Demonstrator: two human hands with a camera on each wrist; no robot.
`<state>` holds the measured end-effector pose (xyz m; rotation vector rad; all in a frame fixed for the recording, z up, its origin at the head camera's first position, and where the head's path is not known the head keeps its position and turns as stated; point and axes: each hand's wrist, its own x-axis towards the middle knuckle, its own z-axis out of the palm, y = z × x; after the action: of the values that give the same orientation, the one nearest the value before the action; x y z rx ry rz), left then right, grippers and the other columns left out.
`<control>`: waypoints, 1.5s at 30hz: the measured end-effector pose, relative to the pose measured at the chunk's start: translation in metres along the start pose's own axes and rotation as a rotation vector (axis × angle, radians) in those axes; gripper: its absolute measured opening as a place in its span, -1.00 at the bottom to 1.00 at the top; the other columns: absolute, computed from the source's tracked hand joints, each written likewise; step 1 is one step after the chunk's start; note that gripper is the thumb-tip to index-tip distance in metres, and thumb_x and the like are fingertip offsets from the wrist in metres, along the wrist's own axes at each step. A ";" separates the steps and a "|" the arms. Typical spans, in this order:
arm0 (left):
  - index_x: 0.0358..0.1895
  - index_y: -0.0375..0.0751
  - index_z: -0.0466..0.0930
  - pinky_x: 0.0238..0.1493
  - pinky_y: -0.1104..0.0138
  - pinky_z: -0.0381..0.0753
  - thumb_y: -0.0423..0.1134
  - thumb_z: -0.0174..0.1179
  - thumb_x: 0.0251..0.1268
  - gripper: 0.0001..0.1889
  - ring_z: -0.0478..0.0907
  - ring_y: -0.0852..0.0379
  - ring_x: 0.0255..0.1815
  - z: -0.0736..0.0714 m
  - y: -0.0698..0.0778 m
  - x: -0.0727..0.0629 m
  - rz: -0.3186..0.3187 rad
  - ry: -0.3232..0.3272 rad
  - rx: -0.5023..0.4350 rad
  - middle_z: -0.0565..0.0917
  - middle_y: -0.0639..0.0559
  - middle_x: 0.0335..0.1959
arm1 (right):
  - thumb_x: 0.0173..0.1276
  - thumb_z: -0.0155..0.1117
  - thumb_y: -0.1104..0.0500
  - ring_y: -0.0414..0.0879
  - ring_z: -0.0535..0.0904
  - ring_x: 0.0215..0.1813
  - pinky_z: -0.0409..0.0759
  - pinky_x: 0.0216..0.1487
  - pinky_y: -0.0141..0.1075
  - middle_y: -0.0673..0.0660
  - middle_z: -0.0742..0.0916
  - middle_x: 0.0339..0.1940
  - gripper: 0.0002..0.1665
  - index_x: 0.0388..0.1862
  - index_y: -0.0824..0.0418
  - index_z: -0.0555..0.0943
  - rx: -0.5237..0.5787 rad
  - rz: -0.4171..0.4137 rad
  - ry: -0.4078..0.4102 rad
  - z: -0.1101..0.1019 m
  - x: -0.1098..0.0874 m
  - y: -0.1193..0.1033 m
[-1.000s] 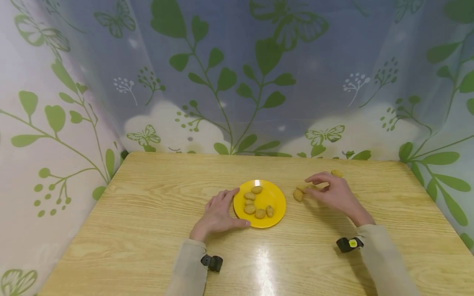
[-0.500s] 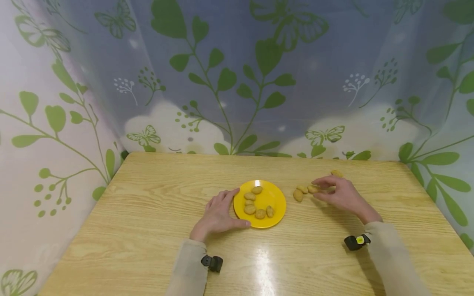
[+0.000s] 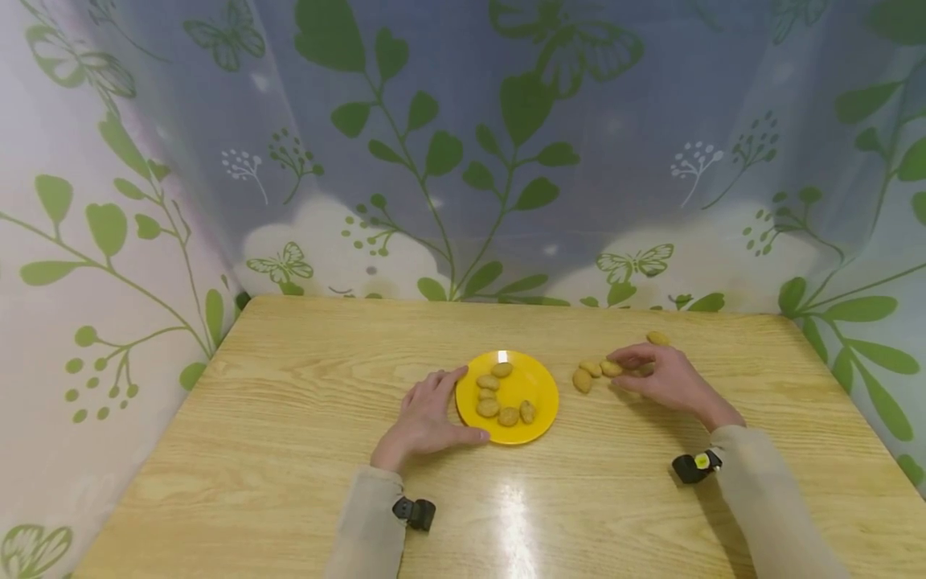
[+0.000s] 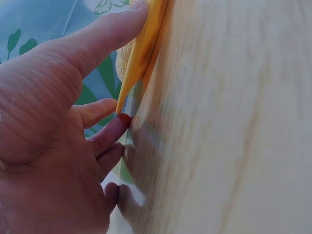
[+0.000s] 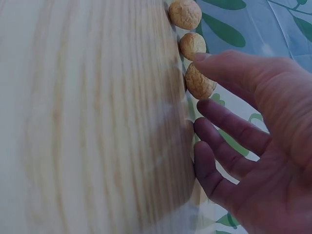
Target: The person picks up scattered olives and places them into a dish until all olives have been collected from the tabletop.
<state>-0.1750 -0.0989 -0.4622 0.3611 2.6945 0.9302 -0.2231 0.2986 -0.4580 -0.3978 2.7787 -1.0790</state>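
My left hand is at the left side of a yellow plate, its thumb over the near rim and fingertips at the far edge. In the left wrist view the plate is between thumb and index finger. Several wrinkled tan nut-like pieces lie on it in a curve. To the right, my right hand pinches a nut-like piece between thumb and index finger, low over the table; its other fingers are loosely bent. Another piece is partly hidden within the hand.
Left of my right hand are two more nut-like pieces: one and a nearer one. Behind the hand lies another single piece. The wooden table ends at a leaf-patterned curtain.
Over the last second my right hand has shifted a little to the right, uncovering nut-like pieces beside its fingertips. My left hand and the plate have stayed in place.
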 end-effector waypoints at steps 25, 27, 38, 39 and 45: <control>0.64 0.06 0.09 0.64 -0.22 -0.07 0.21 0.49 0.05 0.10 0.11 -0.30 0.60 -0.005 0.005 -0.001 -0.004 0.000 0.009 0.21 -0.20 0.59 | 0.37 0.45 0.01 0.12 0.69 0.11 0.66 0.12 0.08 0.18 0.79 0.07 -0.60 0.13 0.11 0.73 -0.051 -0.019 0.052 0.005 0.003 0.000; 0.64 0.05 0.09 0.64 -0.22 -0.07 0.20 0.49 0.06 0.10 0.11 -0.30 0.60 -0.005 0.005 -0.001 -0.005 -0.001 0.008 0.22 -0.20 0.58 | 0.38 0.44 0.01 0.11 0.70 0.09 0.68 0.09 0.04 0.19 0.79 0.07 -0.60 0.13 0.12 0.73 -0.051 -0.021 0.052 0.004 0.002 -0.002; 0.64 0.05 0.09 0.64 -0.23 -0.08 0.21 0.49 0.05 0.10 0.10 -0.31 0.60 -0.004 0.003 0.000 -0.007 -0.002 0.003 0.19 -0.21 0.60 | 0.40 0.42 0.02 0.12 0.72 0.05 0.72 -0.02 -0.05 0.20 0.79 0.05 -0.63 0.13 0.09 0.72 -0.057 0.002 0.077 0.001 -0.004 -0.003; 0.64 0.05 0.09 0.64 -0.24 -0.08 0.21 0.49 0.05 0.10 0.10 -0.31 0.60 -0.003 0.003 0.000 -0.008 -0.003 0.002 0.19 -0.21 0.60 | 0.40 0.42 0.03 0.13 0.72 0.05 0.73 -0.03 -0.04 0.20 0.79 0.05 -0.63 0.13 0.09 0.72 -0.056 0.002 0.079 0.001 -0.005 -0.003; 0.64 0.06 0.09 0.64 -0.23 -0.07 0.22 0.49 0.05 0.10 0.12 -0.30 0.60 -0.001 0.002 -0.001 -0.010 -0.003 0.004 0.20 -0.21 0.59 | 0.38 0.43 0.10 0.13 0.75 0.01 0.74 -0.07 -0.11 0.21 0.80 0.03 -0.66 0.11 0.10 0.73 -0.049 -0.016 0.095 0.005 -0.007 -0.002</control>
<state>-0.1746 -0.0984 -0.4598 0.3494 2.6934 0.9206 -0.2148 0.2965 -0.4600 -0.3846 2.8946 -1.0612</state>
